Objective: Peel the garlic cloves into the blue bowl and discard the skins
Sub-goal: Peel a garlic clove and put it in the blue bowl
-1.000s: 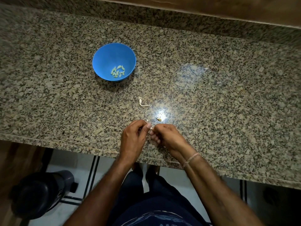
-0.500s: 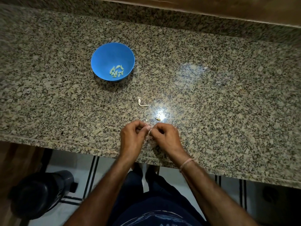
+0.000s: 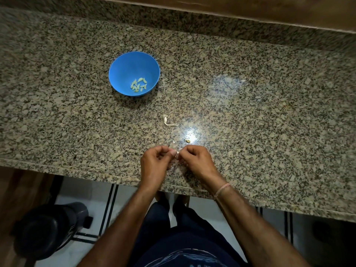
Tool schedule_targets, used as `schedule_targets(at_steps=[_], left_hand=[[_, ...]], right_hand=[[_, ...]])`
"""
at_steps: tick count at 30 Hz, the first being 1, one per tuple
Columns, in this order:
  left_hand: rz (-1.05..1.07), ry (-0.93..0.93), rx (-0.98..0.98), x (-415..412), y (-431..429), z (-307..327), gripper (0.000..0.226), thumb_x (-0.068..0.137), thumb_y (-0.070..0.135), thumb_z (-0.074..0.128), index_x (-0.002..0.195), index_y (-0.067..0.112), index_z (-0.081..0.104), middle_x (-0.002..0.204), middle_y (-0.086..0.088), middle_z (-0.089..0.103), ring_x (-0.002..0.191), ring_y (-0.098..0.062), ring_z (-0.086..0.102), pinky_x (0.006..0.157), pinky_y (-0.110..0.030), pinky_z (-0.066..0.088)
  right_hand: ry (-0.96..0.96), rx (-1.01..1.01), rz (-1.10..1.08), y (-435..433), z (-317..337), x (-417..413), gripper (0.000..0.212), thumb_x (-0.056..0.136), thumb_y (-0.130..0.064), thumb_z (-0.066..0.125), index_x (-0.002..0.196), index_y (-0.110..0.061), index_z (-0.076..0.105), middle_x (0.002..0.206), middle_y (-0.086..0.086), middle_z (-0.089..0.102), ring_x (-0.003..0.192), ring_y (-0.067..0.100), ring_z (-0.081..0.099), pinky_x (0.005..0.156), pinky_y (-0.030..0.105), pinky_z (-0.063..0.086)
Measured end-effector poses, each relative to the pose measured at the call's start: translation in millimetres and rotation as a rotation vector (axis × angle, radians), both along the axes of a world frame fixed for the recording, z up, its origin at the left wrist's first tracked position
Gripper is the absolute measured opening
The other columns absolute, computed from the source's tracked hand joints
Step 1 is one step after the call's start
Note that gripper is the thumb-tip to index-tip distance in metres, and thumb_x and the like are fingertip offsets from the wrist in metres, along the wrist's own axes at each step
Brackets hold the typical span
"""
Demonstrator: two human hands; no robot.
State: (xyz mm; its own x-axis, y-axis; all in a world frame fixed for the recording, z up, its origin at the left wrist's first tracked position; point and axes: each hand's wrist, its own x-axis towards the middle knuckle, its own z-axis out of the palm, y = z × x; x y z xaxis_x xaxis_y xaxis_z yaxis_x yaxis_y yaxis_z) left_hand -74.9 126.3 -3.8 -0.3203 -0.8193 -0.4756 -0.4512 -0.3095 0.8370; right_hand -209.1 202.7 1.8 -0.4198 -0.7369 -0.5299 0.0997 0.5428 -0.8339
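While the left hand [image 3: 155, 163] and right hand [image 3: 196, 160] keep fingers [image 3: 172, 151] curled, pinching one garlic clove [image 3: 177, 153] between them, the blue bowl [image 3: 123, 68] sits unmoved.

The right hand [image 3: 196, 160] has curled its fingers tighter. The clove [image 3: 177, 153] between it and the left hand [image 3: 155, 163], at 9 o'clock, shows less white.

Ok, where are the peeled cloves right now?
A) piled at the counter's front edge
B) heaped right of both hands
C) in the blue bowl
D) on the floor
C: the peeled cloves lie clustered in the bottom of the blue bowl, while a skin scrap lies loose on the counter.
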Motion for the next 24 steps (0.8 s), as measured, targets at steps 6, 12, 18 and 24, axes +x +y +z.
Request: schedule_targets(at_steps=[6, 12, 18, 24], left_hand=[[-0.092, -0.153, -0.207, -2, -1, 0, 0.022, 0.098, 0.037, 0.069, 0.086, 0.019, 0.073, 0.081, 0.003, 0.072, 0.076, -0.012, 0.069, 0.062, -0.019, 0.047], [-0.122, -0.004, -0.051, -2, -10, -5, 0.007, 0.097, 0.019, 0.072, 0.101, 0.024, 0.075, 0.095, 0.004, 0.077, 0.092, -0.013, 0.074, 0.080, -0.030, 0.061], [0.086, 0.190, 0.652, -4, -26, 8, 0.009, 0.095, 0.006, 0.070, 0.100, -0.001, 0.073, 0.082, -0.015, 0.073, 0.070, -0.019, 0.067, 0.066, -0.028, 0.059], [-0.165, 0.059, 0.140, 4, -28, -1, 0.007, 0.097, 0.014, 0.071, 0.099, 0.019, 0.075, 0.093, -0.001, 0.078, 0.091, -0.017, 0.076, 0.082, -0.033, 0.063]], right_hand=[[0.651, -0.167, 0.201, 3, -4, 11, 0.032, 0.094, -0.019, 0.067, 0.066, -0.026, 0.053, 0.063, -0.012, 0.051, 0.056, 0.000, 0.044, 0.056, 0.012, 0.035], [-0.082, 0.035, -0.120, -3, 4, 9, 0.024, 0.097, -0.022, 0.066, 0.078, -0.009, 0.068, 0.073, 0.006, 0.067, 0.068, 0.026, 0.065, 0.065, 0.039, 0.058], [0.851, -0.085, 0.188, -1, -7, 18, 0.028, 0.098, -0.034, 0.060, 0.073, -0.024, 0.052, 0.069, -0.012, 0.049, 0.067, 0.007, 0.044, 0.062, 0.014, 0.028], [-0.020, 0.039, -0.160, -6, 13, 21, 0.031, 0.097, -0.018, 0.067, 0.066, -0.017, 0.064, 0.058, -0.008, 0.062, 0.051, 0.005, 0.055, 0.051, 0.020, 0.047]])
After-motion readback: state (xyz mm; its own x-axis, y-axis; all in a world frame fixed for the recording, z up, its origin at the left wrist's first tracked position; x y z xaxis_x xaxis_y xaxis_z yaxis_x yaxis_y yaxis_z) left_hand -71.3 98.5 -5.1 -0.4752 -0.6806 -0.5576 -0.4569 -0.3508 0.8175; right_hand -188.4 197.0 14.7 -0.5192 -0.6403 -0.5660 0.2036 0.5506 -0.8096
